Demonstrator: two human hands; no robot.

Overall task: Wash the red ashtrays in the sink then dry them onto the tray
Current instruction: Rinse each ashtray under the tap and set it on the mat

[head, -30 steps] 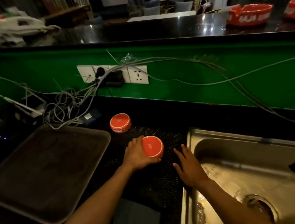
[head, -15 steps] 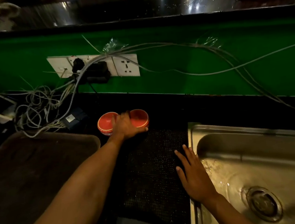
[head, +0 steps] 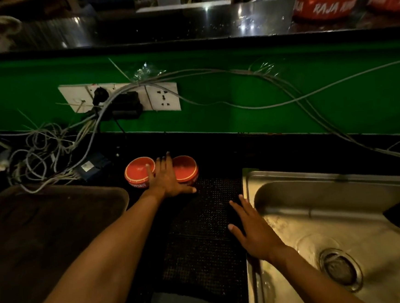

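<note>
From the head view, the left hand (head: 166,178), which half a second ago curled over the right-hand round ashtray (head: 186,168), now lies flat with fingers straight and spread across the gap between it and the other round ashtray (head: 137,171), holding neither; the two red discs sit just beside each other at the back of the dark desk (head: 218,147). The right hand (head: 254,230) stays open, palm down and fingers splayed, over the black dimpled mat (head: 201,246) by the rim of the steel sink (head: 340,183). The view has tilted up since then, so two larger glossy red ashtrays (head: 326,1) with white lettering show again on the polished upper ledge (head: 184,25). The sink basin is wet and shiny with a round metal drain (head: 341,269). A brown rounded-corner tray (head: 57,234) lies to the left, matte. Grey cables (head: 46,158) tangle below a white socket plate (head: 163,98) on the green wall (head: 287,115).
</note>
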